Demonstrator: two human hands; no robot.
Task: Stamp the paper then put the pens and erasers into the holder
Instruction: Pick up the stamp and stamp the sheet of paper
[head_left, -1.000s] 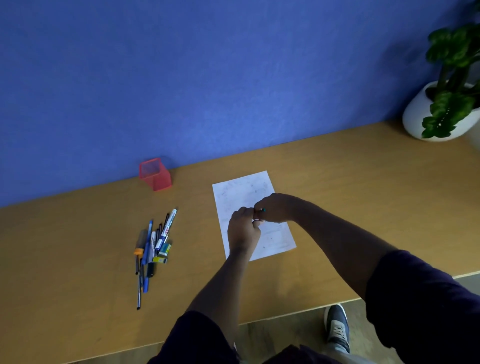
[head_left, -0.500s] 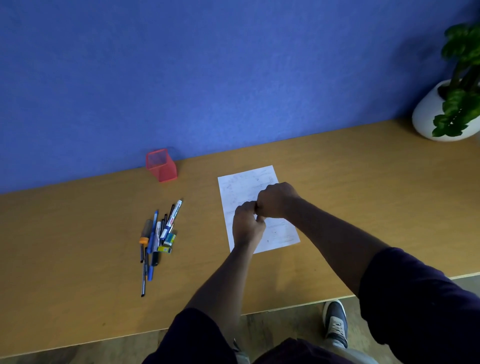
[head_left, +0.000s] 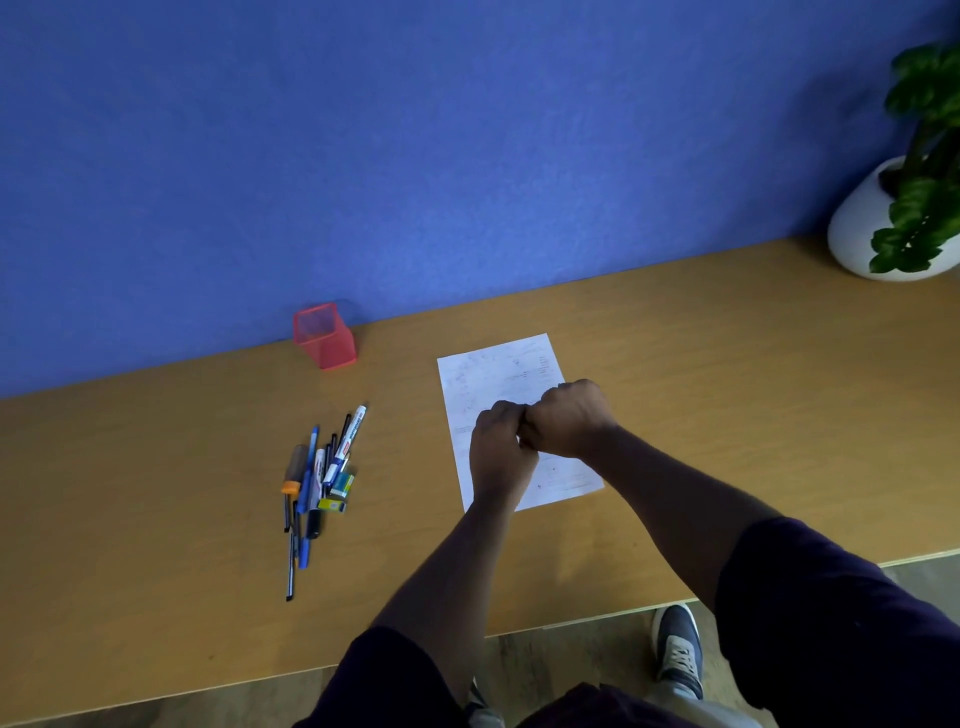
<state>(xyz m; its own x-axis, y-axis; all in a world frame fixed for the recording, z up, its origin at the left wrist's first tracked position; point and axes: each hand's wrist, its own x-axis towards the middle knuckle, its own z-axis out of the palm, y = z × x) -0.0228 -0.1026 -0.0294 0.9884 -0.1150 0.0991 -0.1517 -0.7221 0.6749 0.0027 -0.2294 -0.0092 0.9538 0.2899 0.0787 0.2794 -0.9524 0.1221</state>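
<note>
Both fists, your left hand (head_left: 501, 449) and right hand (head_left: 566, 418), clench together over the paper (head_left: 485, 376), whatever they grip hidden, so you look mid-stamping; press down squarely next.

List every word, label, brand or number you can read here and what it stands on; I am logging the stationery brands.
None can be read.
White marker with dark print along its barrel: lettering too small and blurred.
White sheet of paper: faint printed lines and marks, illegible.
Small green and yellow erasers: coloured wrappers, no legible text.
Red mesh holder: no marking visible.
</note>
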